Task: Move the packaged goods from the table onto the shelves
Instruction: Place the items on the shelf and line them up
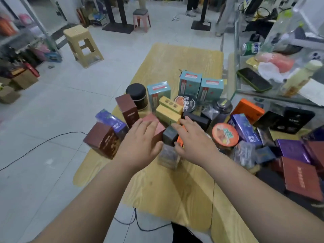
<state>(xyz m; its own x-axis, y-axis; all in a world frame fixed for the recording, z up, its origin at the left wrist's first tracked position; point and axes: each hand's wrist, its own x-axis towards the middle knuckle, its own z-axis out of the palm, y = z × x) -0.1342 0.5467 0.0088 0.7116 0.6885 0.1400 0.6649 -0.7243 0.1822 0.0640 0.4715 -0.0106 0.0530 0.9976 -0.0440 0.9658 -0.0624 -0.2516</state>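
1. on the table many packaged goods stand crowded together; we judge the task hardly begun.
2. our left hand is flat, fingers straight, over a pink box; our right hand is spread over a dark box. neither grips anything.
3. a stool and a cable are on the floor toward the blurred rack at left; close neighbours may tip when we lift one.
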